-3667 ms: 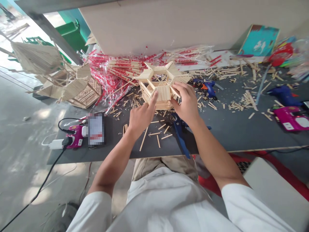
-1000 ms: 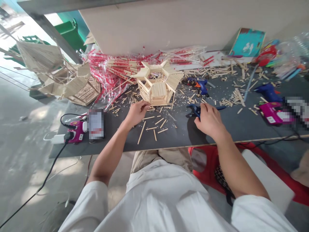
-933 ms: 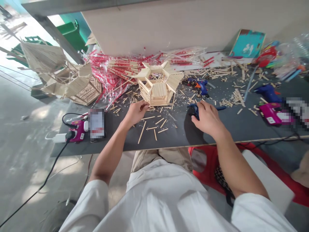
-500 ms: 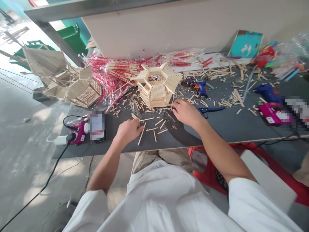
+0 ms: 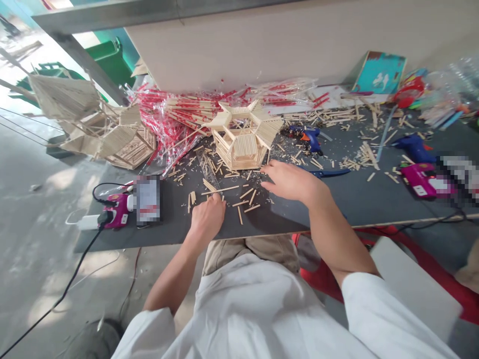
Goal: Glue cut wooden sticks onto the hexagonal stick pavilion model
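Observation:
My left hand is low over the dark tabletop with its fingers curled together. The tip of a thin wooden stick shows at its fingers; the rest is hidden beneath the hand. A longer stick lies just beyond the fingertips. Several short sticks are scattered between my hands. My right hand, fingers stretched and apart, hovers near the front right of a small stick-built model with flared roof panels. Nothing shows in that hand.
A larger stick model stands at left. Red-tipped stick bundles in plastic lie behind. Blue glue guns and a blue-handled tool are at right. A phone and a magenta power adapter with cables sit at left.
My left hand has moved right and toward me, over a stick, uncovering a small stick pile at its left. My right hand has shifted slightly right and nearer, its fingers spreading.

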A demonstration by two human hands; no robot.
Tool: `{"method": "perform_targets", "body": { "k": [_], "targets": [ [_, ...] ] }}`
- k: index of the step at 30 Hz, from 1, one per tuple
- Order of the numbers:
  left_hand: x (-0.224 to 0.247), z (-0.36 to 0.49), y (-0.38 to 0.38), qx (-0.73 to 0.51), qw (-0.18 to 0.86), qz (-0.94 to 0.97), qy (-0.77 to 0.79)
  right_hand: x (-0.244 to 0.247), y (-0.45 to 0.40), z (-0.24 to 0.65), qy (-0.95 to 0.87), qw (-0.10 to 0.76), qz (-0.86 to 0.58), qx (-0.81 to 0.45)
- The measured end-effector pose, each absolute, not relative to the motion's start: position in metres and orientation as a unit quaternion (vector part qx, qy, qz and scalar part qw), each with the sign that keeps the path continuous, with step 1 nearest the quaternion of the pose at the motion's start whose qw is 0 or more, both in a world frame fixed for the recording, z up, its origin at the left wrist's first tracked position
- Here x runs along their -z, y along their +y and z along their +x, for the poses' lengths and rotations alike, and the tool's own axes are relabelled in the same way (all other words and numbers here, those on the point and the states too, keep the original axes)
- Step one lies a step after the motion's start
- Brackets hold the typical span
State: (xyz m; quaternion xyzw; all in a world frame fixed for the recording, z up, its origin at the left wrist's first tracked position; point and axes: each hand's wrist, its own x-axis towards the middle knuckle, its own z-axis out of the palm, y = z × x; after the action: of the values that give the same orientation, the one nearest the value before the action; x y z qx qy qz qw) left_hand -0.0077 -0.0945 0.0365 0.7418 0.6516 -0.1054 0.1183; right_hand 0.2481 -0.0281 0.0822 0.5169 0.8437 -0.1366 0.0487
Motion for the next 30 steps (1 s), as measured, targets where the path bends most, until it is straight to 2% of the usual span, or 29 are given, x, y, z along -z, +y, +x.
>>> {"method": "perform_targets", "body": {
  "k": [6,10,13,17,21,23,25,27,30],
  "targets": [
    [-0.041,-0.026,-0.100,0.096,0.176,0.749,0.632,-0.066,-0.036,0.251,0.831,-0.019,0.537,0.143],
    [-0.039,-0.025,-0.104,0.132,0.178,0.730,0.647,-0.065,-0.035,0.255,0.840,-0.017,0.513,0.173],
    [-0.040,-0.020,-0.105,0.143,0.173,0.731,0.645,-0.078,-0.030,0.257,0.854,-0.022,0.493,0.165],
    [-0.046,-0.019,-0.105,0.137,0.163,0.740,0.638,-0.105,-0.019,0.258,0.866,-0.060,0.489,0.086],
    [-0.057,-0.021,-0.095,0.055,0.171,0.769,0.614,-0.137,-0.009,0.257,0.866,-0.056,0.491,0.074],
    [-0.061,-0.020,-0.087,-0.043,0.263,0.778,0.568,-0.153,-0.005,0.253,0.860,-0.061,0.500,0.078],
    [-0.063,-0.016,-0.076,-0.136,0.412,0.750,0.498,-0.167,0.001,0.247,0.858,-0.065,0.500,0.097],
    [-0.062,-0.008,-0.066,-0.180,0.524,0.702,0.448,-0.175,0.011,0.240,0.854,-0.069,0.501,0.120],
    [-0.054,0.005,-0.053,-0.196,0.595,0.673,0.392,-0.172,0.030,0.233,0.845,-0.084,0.509,0.139]
  ]
}}
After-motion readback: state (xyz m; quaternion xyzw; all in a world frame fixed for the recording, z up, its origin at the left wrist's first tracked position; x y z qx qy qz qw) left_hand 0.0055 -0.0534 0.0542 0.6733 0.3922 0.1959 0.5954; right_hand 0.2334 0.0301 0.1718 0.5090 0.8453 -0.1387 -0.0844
